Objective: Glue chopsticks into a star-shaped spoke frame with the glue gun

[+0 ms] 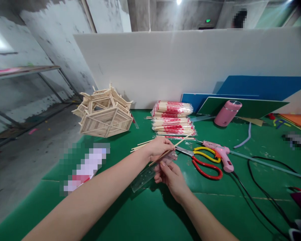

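Note:
My left hand [162, 147] pinches a thin wooden stick [182, 140], which points up and to the right past the fingertips. Just below it, my right hand [172, 177] grips a clear plastic strip [142, 179] between thumb and fingers. Strip and stick overlap where the hands meet, so the contact there is partly hidden. A few loose sticks [141, 145] lie beyond my left wrist. Scissors [205, 162] with yellow and red handles rest right of my hands, their blades partly behind the fingers. Beside them lies a pink hot glue gun [220, 154].
A wooden stick model [106, 122] stands at the back left. Wrapped bundles of sticks [174, 125] lie behind my hands, with a pink flask [227, 113] to their right. A black cable [256, 197] trails across the green table [110, 217]. A white board [150, 67] closes off the back.

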Demonstrator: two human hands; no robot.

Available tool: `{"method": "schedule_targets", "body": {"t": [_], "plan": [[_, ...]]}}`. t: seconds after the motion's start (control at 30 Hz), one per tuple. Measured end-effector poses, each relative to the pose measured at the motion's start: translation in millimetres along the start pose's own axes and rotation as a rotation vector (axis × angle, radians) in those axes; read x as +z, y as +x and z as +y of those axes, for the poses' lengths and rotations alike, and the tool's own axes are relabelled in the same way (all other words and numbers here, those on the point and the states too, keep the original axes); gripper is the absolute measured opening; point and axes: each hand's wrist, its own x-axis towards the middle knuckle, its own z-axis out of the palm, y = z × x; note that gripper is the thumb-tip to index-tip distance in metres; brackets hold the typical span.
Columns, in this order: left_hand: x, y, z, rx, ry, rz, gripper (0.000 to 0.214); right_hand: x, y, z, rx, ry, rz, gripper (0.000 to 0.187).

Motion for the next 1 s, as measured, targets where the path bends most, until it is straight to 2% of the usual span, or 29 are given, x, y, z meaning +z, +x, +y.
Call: {"method": "schedule_targets", "body": {"t": [1.0], "plan": [[3.2, 2.8, 3.5, -0.048, 0.016, 0.007, 0.012, -2.0, 1.8, 1.1, -0.024, -0.022, -0.01, 0.031]]}}
